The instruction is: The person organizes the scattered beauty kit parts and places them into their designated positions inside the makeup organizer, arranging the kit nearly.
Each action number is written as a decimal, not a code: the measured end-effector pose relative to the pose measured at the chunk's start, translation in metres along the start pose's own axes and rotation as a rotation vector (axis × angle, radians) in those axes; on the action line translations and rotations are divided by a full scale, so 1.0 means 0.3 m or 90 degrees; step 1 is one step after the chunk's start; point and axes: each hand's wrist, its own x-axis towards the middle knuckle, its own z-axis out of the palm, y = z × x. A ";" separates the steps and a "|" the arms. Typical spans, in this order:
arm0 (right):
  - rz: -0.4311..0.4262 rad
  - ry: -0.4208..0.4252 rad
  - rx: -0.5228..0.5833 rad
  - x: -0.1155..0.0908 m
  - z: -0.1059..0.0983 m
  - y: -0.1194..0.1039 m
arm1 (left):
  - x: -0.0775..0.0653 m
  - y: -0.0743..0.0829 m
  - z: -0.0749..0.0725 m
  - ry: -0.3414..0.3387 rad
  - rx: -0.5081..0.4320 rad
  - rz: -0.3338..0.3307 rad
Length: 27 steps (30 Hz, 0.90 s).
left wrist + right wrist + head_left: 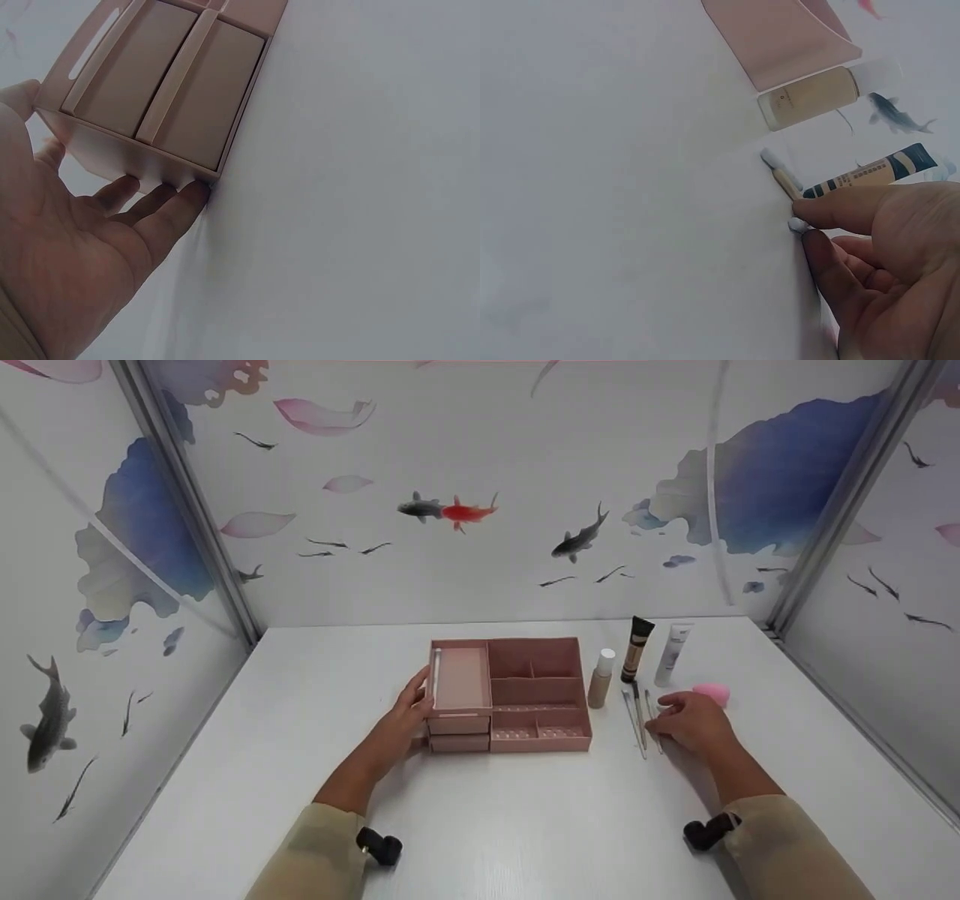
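A pink desktop organizer point(540, 742) with drawers at its left and open compartments at its right stands mid-table. My left hand point(401, 727) touches its left side, fingers fairly straight; in the left wrist view the fingertips rest along that side wall below the two drawer fronts point(206, 94). To the right, my right hand point(697, 724) is at the rightmost of several slender sticks. Thumb and index finger pinch this thin stick point(651, 712) near its lower end, a pale rounded tip point(798, 225) in the right wrist view. Beside it lie a dark-tipped brush point(638, 709) and another thin stick point(634, 724).
A foundation bottle point(600, 682) with a white cap stands right of the organizer. Behind the sticks are a black-and-tan tube point(636, 649) and a white tube point(673, 654). A pink sponge point(712, 693) lies beyond my right hand. Printed panels surround the white table point(480, 825).
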 end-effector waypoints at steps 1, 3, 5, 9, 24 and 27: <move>-0.001 0.002 -0.002 0.000 0.001 0.000 | -0.001 0.000 0.001 0.001 -0.002 -0.003; -0.002 0.005 -0.004 0.002 0.002 0.001 | -0.002 -0.001 0.001 0.001 0.001 -0.002; -0.003 0.009 0.001 0.003 0.003 0.003 | -0.003 -0.003 0.002 0.000 0.003 0.002; 0.009 0.018 0.025 0.005 0.004 0.001 | -0.007 -0.004 0.000 -0.003 -0.003 0.003; 0.043 0.008 0.197 -0.006 -0.015 -0.023 | -0.004 -0.001 -0.003 0.000 -0.005 -0.002; 0.053 0.007 0.234 -0.005 -0.014 -0.032 | -0.002 -0.003 -0.002 0.000 -0.003 0.000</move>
